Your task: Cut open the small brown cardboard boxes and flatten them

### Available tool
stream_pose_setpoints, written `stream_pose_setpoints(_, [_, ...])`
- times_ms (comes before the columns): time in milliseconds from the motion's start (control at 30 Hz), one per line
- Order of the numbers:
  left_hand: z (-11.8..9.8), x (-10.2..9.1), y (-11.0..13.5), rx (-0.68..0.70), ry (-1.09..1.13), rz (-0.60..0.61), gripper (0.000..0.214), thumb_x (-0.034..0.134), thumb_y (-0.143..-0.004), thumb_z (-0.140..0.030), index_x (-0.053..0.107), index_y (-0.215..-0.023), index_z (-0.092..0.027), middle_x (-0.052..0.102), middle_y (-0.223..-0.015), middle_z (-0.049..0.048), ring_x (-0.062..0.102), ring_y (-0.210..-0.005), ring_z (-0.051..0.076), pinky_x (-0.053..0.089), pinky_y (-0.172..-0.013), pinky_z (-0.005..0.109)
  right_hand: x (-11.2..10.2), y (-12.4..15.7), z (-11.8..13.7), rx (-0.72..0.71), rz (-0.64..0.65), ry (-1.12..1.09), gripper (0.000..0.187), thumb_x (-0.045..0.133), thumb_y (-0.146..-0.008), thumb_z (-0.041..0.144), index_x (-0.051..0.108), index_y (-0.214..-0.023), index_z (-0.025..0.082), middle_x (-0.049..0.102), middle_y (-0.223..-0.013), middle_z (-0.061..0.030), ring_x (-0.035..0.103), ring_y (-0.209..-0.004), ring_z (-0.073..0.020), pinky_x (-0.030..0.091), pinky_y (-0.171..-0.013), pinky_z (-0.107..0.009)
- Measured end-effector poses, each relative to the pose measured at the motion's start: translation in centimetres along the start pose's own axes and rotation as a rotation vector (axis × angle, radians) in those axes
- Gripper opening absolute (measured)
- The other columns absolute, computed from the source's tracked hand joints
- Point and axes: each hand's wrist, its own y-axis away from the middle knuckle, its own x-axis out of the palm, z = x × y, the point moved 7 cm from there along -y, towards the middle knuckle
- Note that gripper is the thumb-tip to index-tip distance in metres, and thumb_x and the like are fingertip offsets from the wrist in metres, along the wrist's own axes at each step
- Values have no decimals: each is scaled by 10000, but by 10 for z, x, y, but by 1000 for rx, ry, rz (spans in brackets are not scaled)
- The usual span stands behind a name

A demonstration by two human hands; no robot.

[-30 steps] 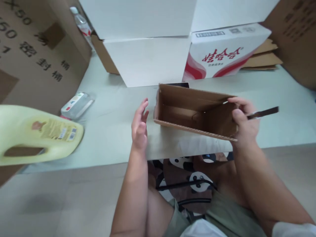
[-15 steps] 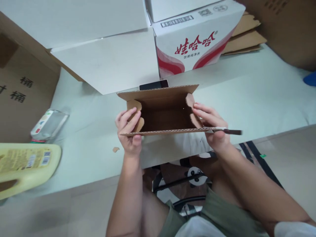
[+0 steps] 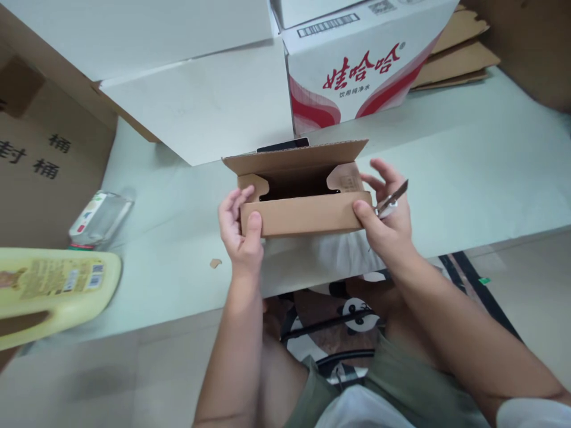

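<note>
A small brown cardboard box [image 3: 307, 217] is held up between my two hands over the table's near edge. Its long back flap [image 3: 298, 156] stands raised, and a short flap folds inward at each end. The opening is dark inside. My left hand [image 3: 241, 223] grips the left end, thumb on the front and fingers behind. At the right end, my right hand [image 3: 387, 214] presses its thumb on the front corner, with some fingers lifted by the side. A slim tool with a dark end and a white part [image 3: 392, 199] is also tucked in that hand; its kind is unclear.
Large white cartons [image 3: 352, 77] stand behind the box, with a dark flat device [image 3: 283, 144] before them. To the left are a clear bottle [image 3: 100, 217], a yellow jug [image 3: 84, 285] and a cardboard scrap [image 3: 215, 263]. Folded cardboard [image 3: 459, 62] lies at the back right.
The box has tilted so its front now shows, and the near flap's edge is no longer upright toward me. My right fingers have shifted outward, and the slim tool now points up and right.
</note>
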Motion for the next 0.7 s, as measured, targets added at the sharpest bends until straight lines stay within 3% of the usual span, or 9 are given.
stream_pose_setpoints(67, [1, -3, 0, 31, -34, 12, 553, 635, -912, -522, 500, -1397, -295, 525, -1500, 101, 538, -1347, 280, 453, -1097, 429, 0, -7, -5, -24, 78, 5, 683, 662, -900, 476, 382, -1517, 389, 327, -1672, -19, 398, -1504, -326, 358, -1231, -576])
stream_pose_setpoints(133, [2, -6, 0, 46, -65, 42, 649, 634, -890, -575, 443, -1458, -327, 396, -1603, 93, 492, -1378, 298, 461, -1081, 432, 1, -15, -9, -43, 174, 8, 769, 681, -875, 497, 319, -1548, 417, 283, -1692, 12, 321, -1545, -333, 326, -1250, -576])
stream_pose_setpoints(267, [3, -8, 1, 19, -85, 114, 771, 622, -877, -618, 318, -1545, -380, 269, -1674, 67, 461, -1385, 309, 492, -1025, 419, 3, -22, -7, -73, 272, -37, 839, 676, -850, 537, 265, -1573, 426, 417, -1620, -3, 372, -1521, -317, 338, -1252, -543])
stream_pose_setpoints(367, [-1, -9, 1, 31, -82, 122, 791, 614, -885, -612, 271, -1567, -405, 225, -1696, 50, 467, -1371, 294, 509, -1002, 398, 4, -19, -3, -82, 269, -58, 668, 677, -848, 516, 456, -1467, 401, 527, -1515, -26, 460, -1458, -333, 411, -1197, -561])
stream_pose_setpoints(433, [-3, -10, 0, 56, -96, 120, 751, 598, -903, -594, 297, -1563, -396, 278, -1675, 57, 465, -1383, 289, 504, -1025, 403, 4, -16, -1, -100, 252, -64, 444, 691, -845, 460, 626, -1272, 352, 584, -1427, -41, 485, -1430, -353, 415, -1184, -584])
stream_pose_setpoints(533, [-8, -8, -1, 118, -173, 142, 493, 563, -952, -527, 550, -1409, -343, 494, -1526, 65, 480, -1393, 288, 425, -1140, 461, 3, -15, 1, -106, 191, -74, 181, 678, -854, 405, 711, -992, 292, 624, -1348, -54, 507, -1405, -363, 368, -1213, -598])
stream_pose_setpoints(600, [-10, -7, -2, 149, -229, 139, 359, 546, -975, -486, 680, -1253, -302, 593, -1402, 65, 527, -1351, 280, 387, -1177, 487, 3, -15, 0, -83, 154, -80, 166, 657, -865, 420, 716, -930, 279, 635, -1349, -57, 525, -1386, -359, 351, -1223, -600])
stream_pose_setpoints(700, [-13, -8, -3, 164, -279, 101, 334, 543, -981, -465, 734, -1178, -274, 645, -1320, 72, 586, -1276, 262, 432, -1145, 482, 4, -14, -1, -34, 122, -92, 201, 642, -872, 458, 729, -911, 280, 643, -1378, -48, 525, -1386, -352, 339, -1230, -600])
